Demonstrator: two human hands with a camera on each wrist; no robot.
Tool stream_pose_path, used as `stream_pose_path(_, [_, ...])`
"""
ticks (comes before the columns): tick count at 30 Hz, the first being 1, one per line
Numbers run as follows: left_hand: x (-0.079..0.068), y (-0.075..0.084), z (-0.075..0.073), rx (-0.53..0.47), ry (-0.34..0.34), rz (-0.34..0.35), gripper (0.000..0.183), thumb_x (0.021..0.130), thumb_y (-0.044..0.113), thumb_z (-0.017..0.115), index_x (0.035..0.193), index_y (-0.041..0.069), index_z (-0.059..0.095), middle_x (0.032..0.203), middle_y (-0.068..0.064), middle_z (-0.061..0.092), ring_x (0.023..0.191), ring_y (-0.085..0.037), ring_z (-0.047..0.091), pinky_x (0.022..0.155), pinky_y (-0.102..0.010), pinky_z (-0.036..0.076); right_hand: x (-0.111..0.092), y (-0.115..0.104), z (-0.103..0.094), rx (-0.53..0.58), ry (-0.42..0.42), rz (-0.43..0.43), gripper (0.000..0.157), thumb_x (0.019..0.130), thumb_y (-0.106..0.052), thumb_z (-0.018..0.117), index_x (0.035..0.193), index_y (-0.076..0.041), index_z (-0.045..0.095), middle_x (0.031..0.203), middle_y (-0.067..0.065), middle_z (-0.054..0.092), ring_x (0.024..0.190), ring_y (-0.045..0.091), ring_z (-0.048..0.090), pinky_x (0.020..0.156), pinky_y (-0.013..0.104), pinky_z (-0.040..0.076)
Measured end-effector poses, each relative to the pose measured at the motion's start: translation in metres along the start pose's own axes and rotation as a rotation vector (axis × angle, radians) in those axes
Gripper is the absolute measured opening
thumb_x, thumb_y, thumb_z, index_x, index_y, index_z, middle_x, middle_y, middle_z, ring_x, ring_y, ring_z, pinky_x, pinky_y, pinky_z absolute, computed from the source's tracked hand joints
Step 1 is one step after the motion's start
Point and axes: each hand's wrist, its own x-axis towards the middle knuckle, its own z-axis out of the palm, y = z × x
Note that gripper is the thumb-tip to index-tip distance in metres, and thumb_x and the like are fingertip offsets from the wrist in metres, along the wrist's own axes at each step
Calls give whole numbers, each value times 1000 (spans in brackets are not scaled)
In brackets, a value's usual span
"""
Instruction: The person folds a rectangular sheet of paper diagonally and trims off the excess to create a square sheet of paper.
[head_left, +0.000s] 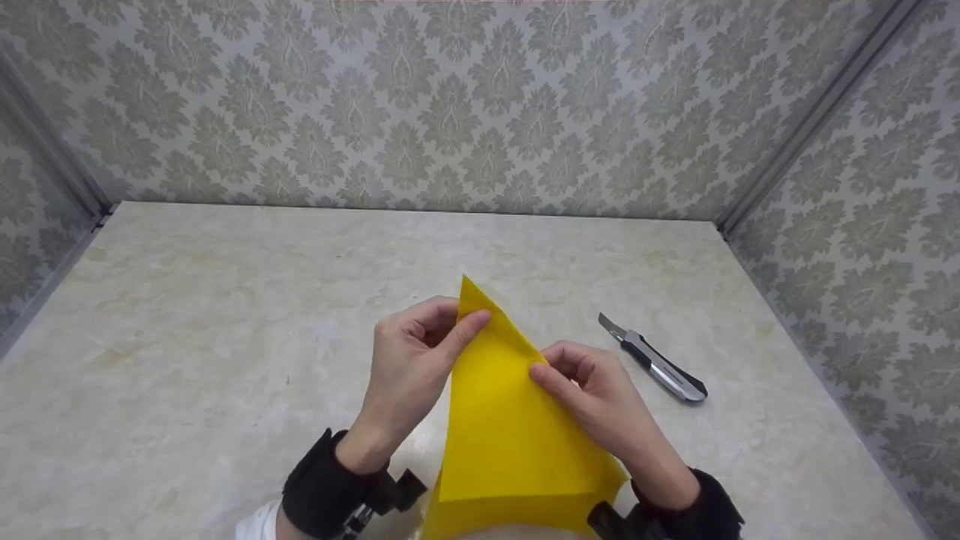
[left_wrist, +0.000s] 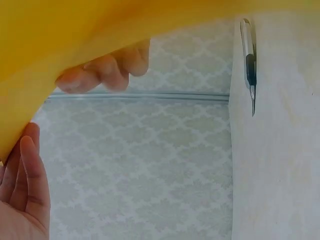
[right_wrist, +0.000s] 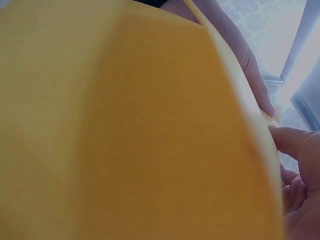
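Observation:
A folded yellow sheet [head_left: 510,427], paper or thin felt, is held up in front of the body with its pointed corner at the top. My left hand [head_left: 412,360] pinches it near that point, thumb on the near face and fingers behind. Lower down the slanting edge, my right hand [head_left: 600,390] pinches the sheet between thumb and curled fingers. The lower part of the sheet spreads into two layers toward the table's near side. In the right wrist view, the yellow sheet [right_wrist: 150,125] fills most of the picture, and my right hand [right_wrist: 300,160] shows at its edge.
To the right of my right hand, a utility knife [head_left: 660,367] with a silver and black handle lies on the pale marbled table [head_left: 225,337], its blade extended and pointing away to the left. Patterned wall panels [head_left: 450,105] stand behind the table and along its sides.

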Motion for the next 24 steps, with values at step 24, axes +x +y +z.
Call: stream_pose_path(24, [30, 8, -61, -78, 477, 27, 19, 93, 22, 71, 101, 5, 73, 82, -5, 74, 70, -18, 67, 64, -21, 56, 6, 8, -40, -39, -92, 33, 31, 101, -27, 59, 108, 2, 66, 93, 15, 70, 71, 16, 67, 69, 24, 59])
